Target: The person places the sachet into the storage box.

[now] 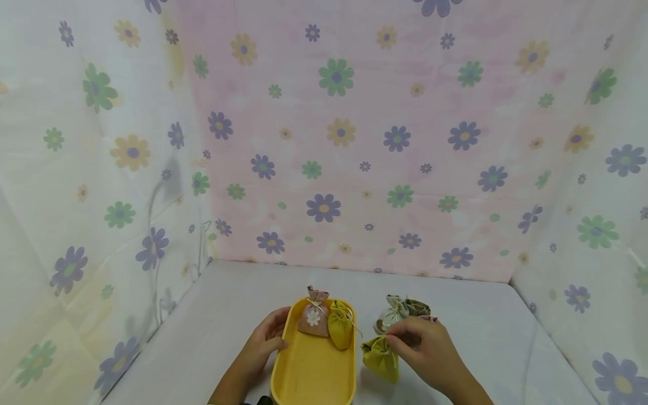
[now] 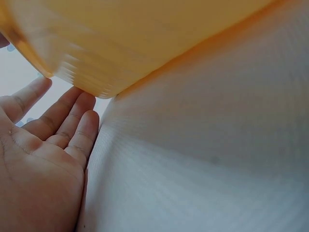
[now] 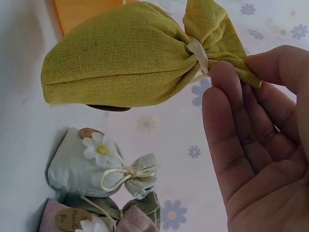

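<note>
My left hand (image 1: pixel 259 344) grips the left side of a yellow tray (image 1: pixel 315 371), the thumb at the rim and the fingers against the outer wall (image 2: pixel 91 72). Inside, at the far end, are a pink drawstring pouch (image 1: pixel 310 323) with a white flower and a yellow-green pouch (image 1: pixel 341 329). My right hand (image 1: pixel 432 350) pinches the gathered neck of another yellow-green drawstring pouch (image 3: pixel 116 60) between thumb and fingers. That pouch hangs right of the tray, its body tilted down in the head view. A pale cord ties its neck.
Behind the right hand, a pale grey-green pouch (image 3: pixel 82 166) with a white flower lies on the white tabletop (image 1: pixel 228 298). Beside it are a dark green pouch (image 3: pixel 149 205) and a pink pouch (image 3: pixel 53 215) with a brown tag. Flowered cloth (image 1: pixel 354 140) walls in the table.
</note>
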The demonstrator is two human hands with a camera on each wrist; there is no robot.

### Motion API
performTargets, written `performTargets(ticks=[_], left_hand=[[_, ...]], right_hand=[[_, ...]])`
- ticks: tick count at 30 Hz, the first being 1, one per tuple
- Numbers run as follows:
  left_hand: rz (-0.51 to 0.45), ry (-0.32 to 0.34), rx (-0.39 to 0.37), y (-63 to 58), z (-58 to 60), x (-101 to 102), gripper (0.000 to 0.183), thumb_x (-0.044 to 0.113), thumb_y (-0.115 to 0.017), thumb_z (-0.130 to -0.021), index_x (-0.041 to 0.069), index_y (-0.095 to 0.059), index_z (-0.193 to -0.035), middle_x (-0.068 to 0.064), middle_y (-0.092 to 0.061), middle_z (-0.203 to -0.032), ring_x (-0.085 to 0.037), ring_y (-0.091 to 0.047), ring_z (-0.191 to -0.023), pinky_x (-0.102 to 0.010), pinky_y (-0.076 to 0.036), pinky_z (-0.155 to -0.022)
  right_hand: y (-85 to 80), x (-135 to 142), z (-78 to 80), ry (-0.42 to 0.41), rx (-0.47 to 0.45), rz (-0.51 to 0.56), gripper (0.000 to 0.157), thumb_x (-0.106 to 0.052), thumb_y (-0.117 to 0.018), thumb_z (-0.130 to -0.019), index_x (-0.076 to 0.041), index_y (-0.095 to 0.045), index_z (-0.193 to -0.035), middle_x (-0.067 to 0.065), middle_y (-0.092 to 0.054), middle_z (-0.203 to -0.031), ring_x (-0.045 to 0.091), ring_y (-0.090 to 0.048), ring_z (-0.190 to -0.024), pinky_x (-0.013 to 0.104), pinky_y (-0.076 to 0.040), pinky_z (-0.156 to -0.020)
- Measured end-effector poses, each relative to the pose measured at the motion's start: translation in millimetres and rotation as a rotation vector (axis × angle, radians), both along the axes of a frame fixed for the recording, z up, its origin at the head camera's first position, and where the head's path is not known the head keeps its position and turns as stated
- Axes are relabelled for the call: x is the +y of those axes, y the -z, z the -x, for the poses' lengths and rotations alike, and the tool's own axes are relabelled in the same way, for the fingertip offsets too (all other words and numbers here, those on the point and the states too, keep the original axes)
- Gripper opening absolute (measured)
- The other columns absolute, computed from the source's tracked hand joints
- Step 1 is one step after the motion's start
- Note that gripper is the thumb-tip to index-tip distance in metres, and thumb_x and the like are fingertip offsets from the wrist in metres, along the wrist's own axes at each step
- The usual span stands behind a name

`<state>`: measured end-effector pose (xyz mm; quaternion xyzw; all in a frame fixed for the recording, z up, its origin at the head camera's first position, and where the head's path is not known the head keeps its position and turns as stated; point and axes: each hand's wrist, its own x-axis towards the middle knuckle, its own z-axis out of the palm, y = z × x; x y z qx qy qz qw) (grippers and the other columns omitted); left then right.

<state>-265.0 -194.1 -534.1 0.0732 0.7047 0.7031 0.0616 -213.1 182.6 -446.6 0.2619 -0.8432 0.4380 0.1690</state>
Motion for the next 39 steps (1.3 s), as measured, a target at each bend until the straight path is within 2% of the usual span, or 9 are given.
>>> performTargets(ticks=[5, 9, 14, 19, 22, 25, 31, 36, 39], left_hand=[[0.022, -0.008, 0.004, -0.1, 2.2, 1, 0.076, -0.002, -0.066, -0.080, 0.007, -0.045, -0.152, -0.015, -0.050, -0.155, -0.032, -0.048, -0.143, -0.036, -0.046, -0.116], [0.048, -0.048, -0.017, -1.3, 2.7, 4, 0.075, -0.002, -0.065, -0.081, 0.007, -0.045, -0.153, -0.015, -0.052, -0.153, -0.032, -0.051, -0.141, -0.044, -0.044, -0.117], [0.067, -0.064, -0.010, -2.3, 1.2, 6, 0.074, 0.000, -0.064, -0.084, 0.007, -0.043, -0.155, -0.017, -0.052, -0.153, -0.033, -0.051, -0.140, -0.048, -0.045, -0.117], [0.040, -0.032, 0.020, -1.0, -0.3, 4, 0.070, 0.000, -0.063, -0.087, 0.008, -0.045, -0.154, -0.016, -0.050, -0.156, -0.034, -0.051, -0.141, -0.036, -0.050, -0.112], [0.047, -0.027, 0.031, 0.0, -0.4, 3, 0.068, 0.001, -0.064, -0.089, 0.008, -0.046, -0.154, -0.016, -0.052, -0.153, -0.034, -0.054, -0.136, -0.026, -0.053, -0.104], [0.059, -0.017, 0.037, -0.5, -0.1, 2, 0.066, 0.002, -0.064, -0.090, 0.008, -0.047, -0.154, -0.017, -0.052, -0.152, -0.035, -0.056, -0.134, -0.023, -0.055, -0.099], [0.103, 0.039, 0.005, -8.6, -0.9, -6, 0.070, 0.009, -0.069, -0.092, 0.014, -0.044, -0.157, -0.017, -0.044, -0.160, -0.039, -0.052, -0.140, -0.038, -0.058, -0.100], [0.088, 0.177, -0.094, -18.8, -4.5, -20, 0.076, 0.016, -0.070, -0.095, 0.021, -0.035, -0.162, -0.025, -0.033, -0.165, -0.047, -0.044, -0.144, -0.051, -0.060, -0.094], [0.070, 0.238, -0.129, -22.9, -7.6, -25, 0.078, 0.018, -0.070, -0.096, 0.022, -0.031, -0.164, -0.029, -0.029, -0.165, -0.048, -0.046, -0.142, -0.054, -0.061, -0.092]], right_hand=[[-9.0, -4, -0.3, 0.019, 0.017, 0.008, 0.009, -0.022, -0.079, -0.093, -0.031, -0.075, -0.092, -0.016, -0.072, -0.086, 0.002, -0.064, -0.066, 0.023, -0.057, -0.057], [-14.8, -7, 1.5, 0.039, 0.029, 0.012, 0.010, -0.021, -0.079, -0.093, -0.030, -0.075, -0.093, -0.016, -0.072, -0.086, 0.002, -0.064, -0.066, 0.024, -0.057, -0.057], [-22.2, -15, 3.9, 0.069, -0.013, 0.039, 0.012, -0.018, -0.079, -0.092, -0.030, -0.076, -0.092, -0.014, -0.072, -0.084, 0.003, -0.066, -0.064, 0.024, -0.058, -0.055], [-29.9, -26, 6.8, 0.077, -0.082, 0.042, 0.003, -0.028, -0.079, -0.093, -0.028, -0.076, -0.092, -0.014, -0.072, -0.084, 0.004, -0.068, -0.069, 0.024, -0.060, -0.060], [-33.8, -32, 7.2, 0.068, -0.105, 0.046, 0.005, -0.032, -0.078, -0.094, -0.027, -0.076, -0.092, -0.014, -0.072, -0.085, 0.004, -0.070, -0.072, 0.025, -0.061, -0.063], [-37.1, -37, 6.9, 0.066, -0.106, 0.045, 0.005, -0.032, -0.078, -0.093, -0.027, -0.076, -0.093, -0.014, -0.072, -0.085, 0.005, -0.069, -0.071, 0.025, -0.060, -0.062], [-38.6, -49, 10.3, 0.044, -0.088, 0.031, 0.008, -0.034, -0.076, -0.096, -0.026, -0.076, -0.093, -0.015, -0.070, -0.085, 0.005, -0.066, -0.067, 0.025, -0.058, -0.059], [-36.8, -59, 15.1, 0.001, -0.075, 0.033, 0.007, -0.032, -0.074, -0.097, -0.026, -0.077, -0.095, -0.015, -0.070, -0.084, 0.006, -0.064, -0.065, 0.025, -0.057, -0.058], [-35.5, -65, 18.5, -0.033, -0.056, 0.043, 0.008, -0.032, -0.074, -0.097, -0.025, -0.077, -0.096, -0.015, -0.070, -0.083, 0.006, -0.063, -0.063, 0.026, -0.056, -0.056]])
